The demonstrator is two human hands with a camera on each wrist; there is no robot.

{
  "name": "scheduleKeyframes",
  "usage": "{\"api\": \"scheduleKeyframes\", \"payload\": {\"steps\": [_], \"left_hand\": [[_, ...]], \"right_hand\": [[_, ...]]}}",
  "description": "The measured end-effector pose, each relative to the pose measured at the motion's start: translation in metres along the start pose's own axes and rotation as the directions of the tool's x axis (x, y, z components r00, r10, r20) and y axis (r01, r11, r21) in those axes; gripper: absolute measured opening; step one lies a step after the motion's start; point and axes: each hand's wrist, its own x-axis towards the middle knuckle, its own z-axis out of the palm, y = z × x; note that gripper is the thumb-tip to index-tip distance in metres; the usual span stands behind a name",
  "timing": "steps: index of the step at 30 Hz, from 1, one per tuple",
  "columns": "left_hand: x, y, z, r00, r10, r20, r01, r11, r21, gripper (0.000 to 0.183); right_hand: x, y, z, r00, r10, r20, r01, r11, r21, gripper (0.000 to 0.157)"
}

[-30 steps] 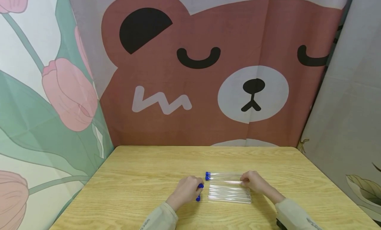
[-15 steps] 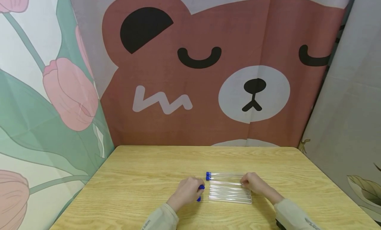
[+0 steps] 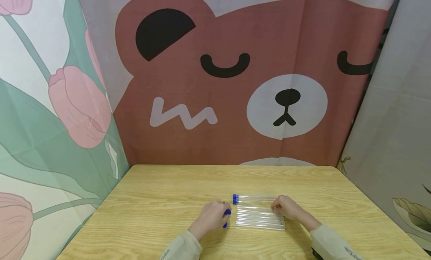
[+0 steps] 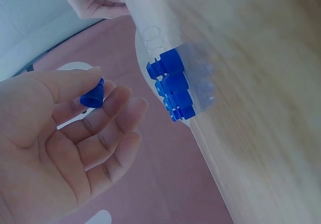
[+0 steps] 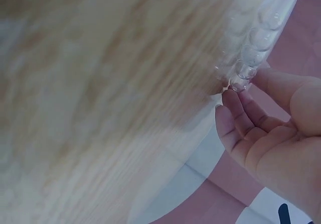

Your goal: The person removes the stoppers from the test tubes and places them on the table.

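My left hand (image 3: 209,218) pinches a small blue cap (image 4: 93,96) between thumb and fingertips, left of a row of clear test tubes (image 3: 260,219). Its other fingers are loosely bent. Another blue cap (image 3: 224,225) shows just below that hand in the head view. At the back of the row, two tubes bear blue caps (image 3: 235,199); the tubes in front show no caps. My right hand (image 3: 289,207) pinches the right, rounded end of a tube near the back of the row. Several rounded tube ends (image 5: 260,39) line up beside its thumb in the right wrist view.
The tubes lie flat and side by side on a wood-grain table (image 3: 161,189). A bear-print curtain (image 3: 235,140) hangs behind the far edge, with a tulip-print curtain (image 3: 50,140) on the left and a pale one (image 3: 397,140) on the right.
Both hands have shifted very slightly toward the near edge. The cap in the left hand has turned a little. The tubes lie as before.
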Motion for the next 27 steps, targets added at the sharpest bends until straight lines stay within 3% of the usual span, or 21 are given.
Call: {"api": "scheduleKeyframes", "payload": {"steps": [5, 8, 11, 27], "left_hand": [[-0.001, 0.0, 0.002, 1.0, -0.004, 0.009, 0.004, 1.0, -0.006, 0.007], [-0.001, -0.001, 0.002, 1.0, 0.001, 0.002, -0.001, 1.0, -0.009, 0.008], [0.0, -0.001, 0.003, 1.0, 0.004, -0.006, -0.004, 1.0, -0.007, 0.008], [0.001, -0.002, 0.004, 0.997, 0.009, -0.074, -0.01, 1.0, -0.018, 0.005]], "right_hand": [[-0.002, -0.003, -0.002, 0.997, 0.075, 0.009, -0.076, 0.996, 0.048, 0.004], [-0.004, -0.005, -0.004, 0.991, 0.134, 0.007, -0.134, 0.987, 0.094, 0.02], [-0.004, -0.007, -0.006, 0.985, 0.17, 0.01, -0.17, 0.978, 0.121, 0.023], [-0.005, -0.016, -0.013, 0.979, 0.203, -0.022, -0.199, 0.974, 0.107, 0.023]]}}
